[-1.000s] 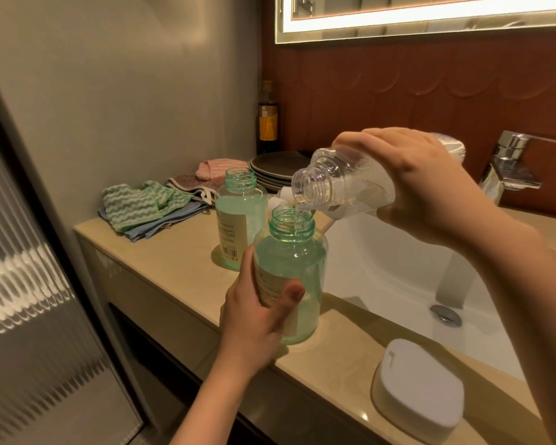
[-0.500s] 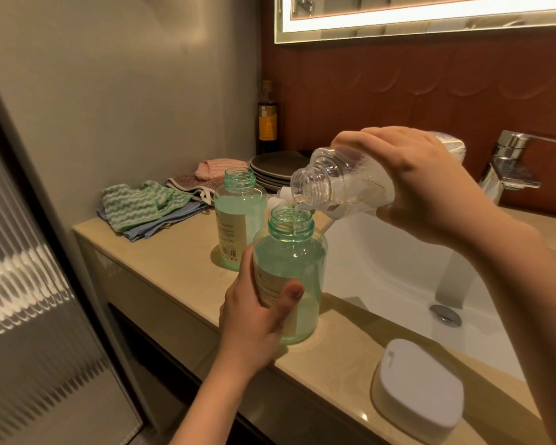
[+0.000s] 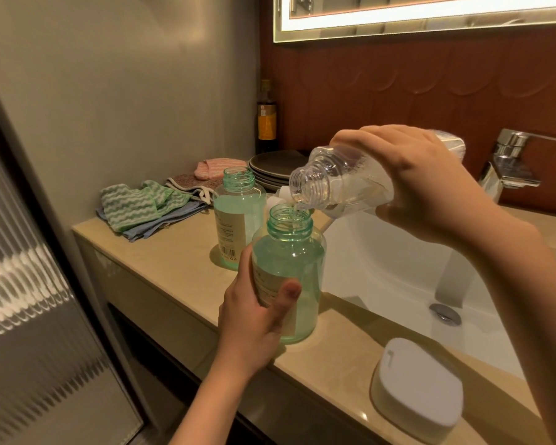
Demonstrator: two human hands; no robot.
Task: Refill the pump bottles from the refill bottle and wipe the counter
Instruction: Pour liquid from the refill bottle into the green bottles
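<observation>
Barely any shift — right grip (image 3: 430, 187) holds tilted refill bottle (image 3: 341, 184), mouth just above pump bottle (image 3: 289, 268) neck; left grip (image 3: 254, 319) clasps it.

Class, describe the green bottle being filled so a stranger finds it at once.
Left of the white sink basin, two open green bottles stand on the beige counter. Take the nearer bottle, gripped by the left hand, under the tilted refill bottle; the farther bottle stands untouched.

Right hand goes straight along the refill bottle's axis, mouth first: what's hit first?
Probably the rim of the near green bottle, held by the left hand; the refill bottle mouth hangs just above it. Depth is unclear.
</observation>
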